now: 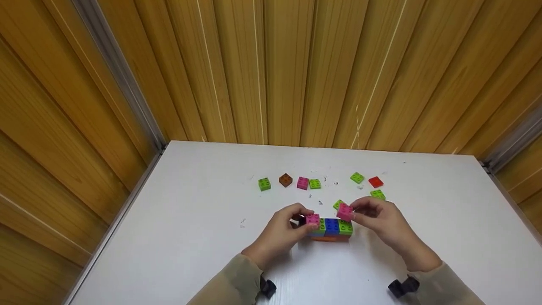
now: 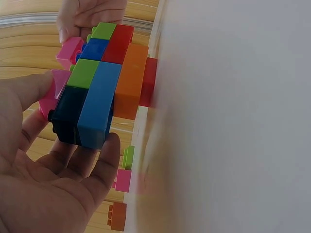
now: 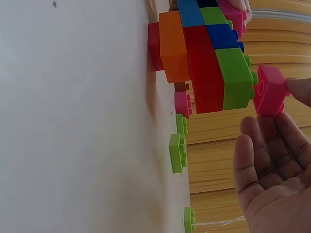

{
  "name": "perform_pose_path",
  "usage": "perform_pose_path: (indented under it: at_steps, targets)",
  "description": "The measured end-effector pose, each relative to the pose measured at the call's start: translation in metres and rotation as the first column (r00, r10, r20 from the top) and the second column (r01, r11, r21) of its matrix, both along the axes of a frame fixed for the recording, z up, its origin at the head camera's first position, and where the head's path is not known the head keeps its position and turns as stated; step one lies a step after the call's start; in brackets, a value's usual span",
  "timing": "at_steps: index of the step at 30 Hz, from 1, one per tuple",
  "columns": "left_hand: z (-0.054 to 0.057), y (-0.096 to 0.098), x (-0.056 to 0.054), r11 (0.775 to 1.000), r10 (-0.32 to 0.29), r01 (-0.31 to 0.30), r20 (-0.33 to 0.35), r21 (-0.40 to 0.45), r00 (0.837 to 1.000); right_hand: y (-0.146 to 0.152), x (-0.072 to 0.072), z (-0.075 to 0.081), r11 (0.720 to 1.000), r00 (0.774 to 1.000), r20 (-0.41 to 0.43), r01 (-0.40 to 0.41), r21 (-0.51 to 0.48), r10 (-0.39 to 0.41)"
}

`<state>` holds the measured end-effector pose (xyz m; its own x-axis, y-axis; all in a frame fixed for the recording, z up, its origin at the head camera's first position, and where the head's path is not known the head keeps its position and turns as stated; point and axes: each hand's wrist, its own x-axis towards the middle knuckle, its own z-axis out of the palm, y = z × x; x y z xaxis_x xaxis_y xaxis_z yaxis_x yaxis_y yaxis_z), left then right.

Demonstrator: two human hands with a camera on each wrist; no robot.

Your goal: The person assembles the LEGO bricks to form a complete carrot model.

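The left hand is clamped on one end of the block build, a stack of coloured plastic bricks low over the white table; its thumb lies against the first square pink plastic brick, which sits at that end of the top, and its fingers curl beneath the glossy black brick and the light blue brick; whether the build's red base brick bears on the table, I cannot tell.

The right hand pinches the second square pink plastic brick between thumb and fingertips; that brick is tilted beside the studs of the lime-green end brick, near the dark blue brick, and does not look seated.

The step in hand appears to be fitting this brick to the top row; the next move, I judge, calls for levelling it, matching sockets to studs and pressing, while the left hand braces the build; the loose lime-green brick lies just beyond the build.
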<state>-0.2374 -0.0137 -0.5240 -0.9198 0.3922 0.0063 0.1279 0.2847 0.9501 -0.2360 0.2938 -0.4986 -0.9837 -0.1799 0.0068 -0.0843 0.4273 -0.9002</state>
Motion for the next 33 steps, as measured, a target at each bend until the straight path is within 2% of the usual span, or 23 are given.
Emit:
perform_pose_path:
  at_steps: [7, 17, 25, 29, 33]
  targets:
    - [-0.001, -0.001, 0.001, 1.0, 0.0, 0.0, 0.011, -0.002, 1.0, -0.003, 0.002, -0.002, 0.998, 0.998, -0.004, -0.063, -0.028, 0.063]
    - [0.0, 0.001, 0.0, 1.0, -0.001, 0.001, 0.0, -0.01, 1.0, -0.003, 0.004, -0.003, 0.994, 0.993, -0.027, -0.112, 0.016, 0.112]
    - [0.001, 0.0, 0.0, 1.0, -0.004, 0.004, 0.013, -0.012, 1.0, -0.004, 0.006, -0.006, 0.986, 0.985, -0.032, -0.169, 0.007, 0.169]
    - [0.001, 0.0, 0.0, 1.0, -0.004, 0.004, 0.008, -0.018, 1.0, -0.007, 0.007, -0.009, 0.984, 0.984, 0.024, -0.177, -0.032, 0.178]
    - [0.0, 0.0, 0.001, 1.0, -0.006, 0.006, 0.006, -0.021, 1.0, -0.01, 0.009, -0.011, 0.988, 0.986, 0.08, -0.144, -0.064, 0.149]
